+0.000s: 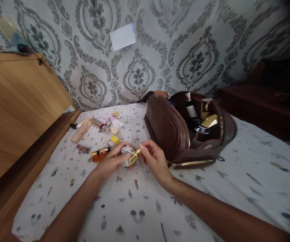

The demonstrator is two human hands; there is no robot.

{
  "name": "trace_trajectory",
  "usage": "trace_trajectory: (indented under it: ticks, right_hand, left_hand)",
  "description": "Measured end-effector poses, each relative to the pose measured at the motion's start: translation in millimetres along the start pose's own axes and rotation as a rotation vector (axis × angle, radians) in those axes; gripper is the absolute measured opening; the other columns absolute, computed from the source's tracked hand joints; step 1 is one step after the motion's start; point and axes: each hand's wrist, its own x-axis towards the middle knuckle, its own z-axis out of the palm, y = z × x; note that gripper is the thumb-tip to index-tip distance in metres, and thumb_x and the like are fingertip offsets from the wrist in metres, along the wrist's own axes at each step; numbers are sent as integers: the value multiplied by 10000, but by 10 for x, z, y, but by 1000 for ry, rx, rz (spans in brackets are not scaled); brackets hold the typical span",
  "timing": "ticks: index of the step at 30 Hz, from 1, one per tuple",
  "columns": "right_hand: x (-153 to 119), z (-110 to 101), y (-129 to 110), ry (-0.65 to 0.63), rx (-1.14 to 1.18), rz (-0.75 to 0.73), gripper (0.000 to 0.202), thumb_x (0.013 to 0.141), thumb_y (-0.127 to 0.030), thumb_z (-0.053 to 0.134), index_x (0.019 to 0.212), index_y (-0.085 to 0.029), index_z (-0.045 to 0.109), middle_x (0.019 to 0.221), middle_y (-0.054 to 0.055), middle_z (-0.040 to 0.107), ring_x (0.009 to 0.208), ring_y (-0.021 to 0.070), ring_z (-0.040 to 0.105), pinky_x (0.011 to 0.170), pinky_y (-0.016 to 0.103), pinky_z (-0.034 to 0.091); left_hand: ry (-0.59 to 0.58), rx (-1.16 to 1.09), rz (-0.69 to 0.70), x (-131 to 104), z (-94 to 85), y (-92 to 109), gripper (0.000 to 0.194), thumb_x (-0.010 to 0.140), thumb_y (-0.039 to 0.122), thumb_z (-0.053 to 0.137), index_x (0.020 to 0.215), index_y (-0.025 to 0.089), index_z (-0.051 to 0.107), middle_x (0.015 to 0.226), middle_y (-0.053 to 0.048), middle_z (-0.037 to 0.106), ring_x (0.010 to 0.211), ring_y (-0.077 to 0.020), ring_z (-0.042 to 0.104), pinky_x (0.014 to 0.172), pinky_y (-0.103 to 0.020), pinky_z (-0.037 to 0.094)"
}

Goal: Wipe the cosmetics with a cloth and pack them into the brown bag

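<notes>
Both my hands meet over the patterned bedsheet [235, 174]. My left hand [111, 161] clutches a crumpled white tissue [126, 155] pressed against a small gold tube [135, 156]. My right hand [155, 158] pinches the other end of that gold tube. Just right of my hands stands an open brown leather toiletry bag [167, 129] with a gold zipper, holding several bottles [191, 111] and a gold-capped item [209, 121].
Loose cosmetics lie on the sheet to the left: an amber bottle [99, 154], a yellow-capped jar [114, 141], a beige tube [81, 130], a pink tube [114, 120]. A wooden headboard [16, 111] runs along the left. Patterned wall behind; dark furniture [260, 101] at right.
</notes>
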Motion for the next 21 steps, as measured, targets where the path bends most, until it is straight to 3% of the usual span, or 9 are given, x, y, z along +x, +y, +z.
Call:
trace_trajectory:
  ticks: [3,9,12,17,21]
  right_hand:
    - [-29,10,5,-16,-20,9,395,821,-583,649,766,-212,527,543,-51,526,451,103,480,447,230,400]
    - [-33,19,-11,-77,136,93,369,793,-560,691,840,-206,595,603,-42,562,504,112,523,462,232,430]
    - [-15,18,-21,-117,239,138,399,759,-535,734,968,-204,654,674,-27,597,555,113,541,488,233,432]
    - [-6,25,-21,-94,285,149,362,747,-521,759,808,-191,622,627,-28,592,556,105,531,518,233,424]
    - [-21,34,-19,-44,266,161,416,738,-565,752,747,-197,560,567,-42,579,506,98,512,508,235,411]
  left_hand:
    - [-115,214,60,-30,-8,10,414,789,394,744,1122,212,579,844,6,593,753,-140,552,651,-249,492]
    - [-137,297,42,-38,7,15,421,824,437,700,1132,190,552,735,29,569,615,-98,467,551,-209,363]
    - [-109,258,27,-34,-3,19,476,814,461,703,1165,186,538,779,4,609,668,-121,532,552,-209,389]
    - [-19,333,54,-48,-131,55,504,869,484,636,1283,210,551,883,-26,665,656,-130,582,614,-249,484]
    - [-151,369,46,-92,-248,154,595,851,432,677,1398,258,520,1151,-66,651,759,-148,620,721,-288,531]
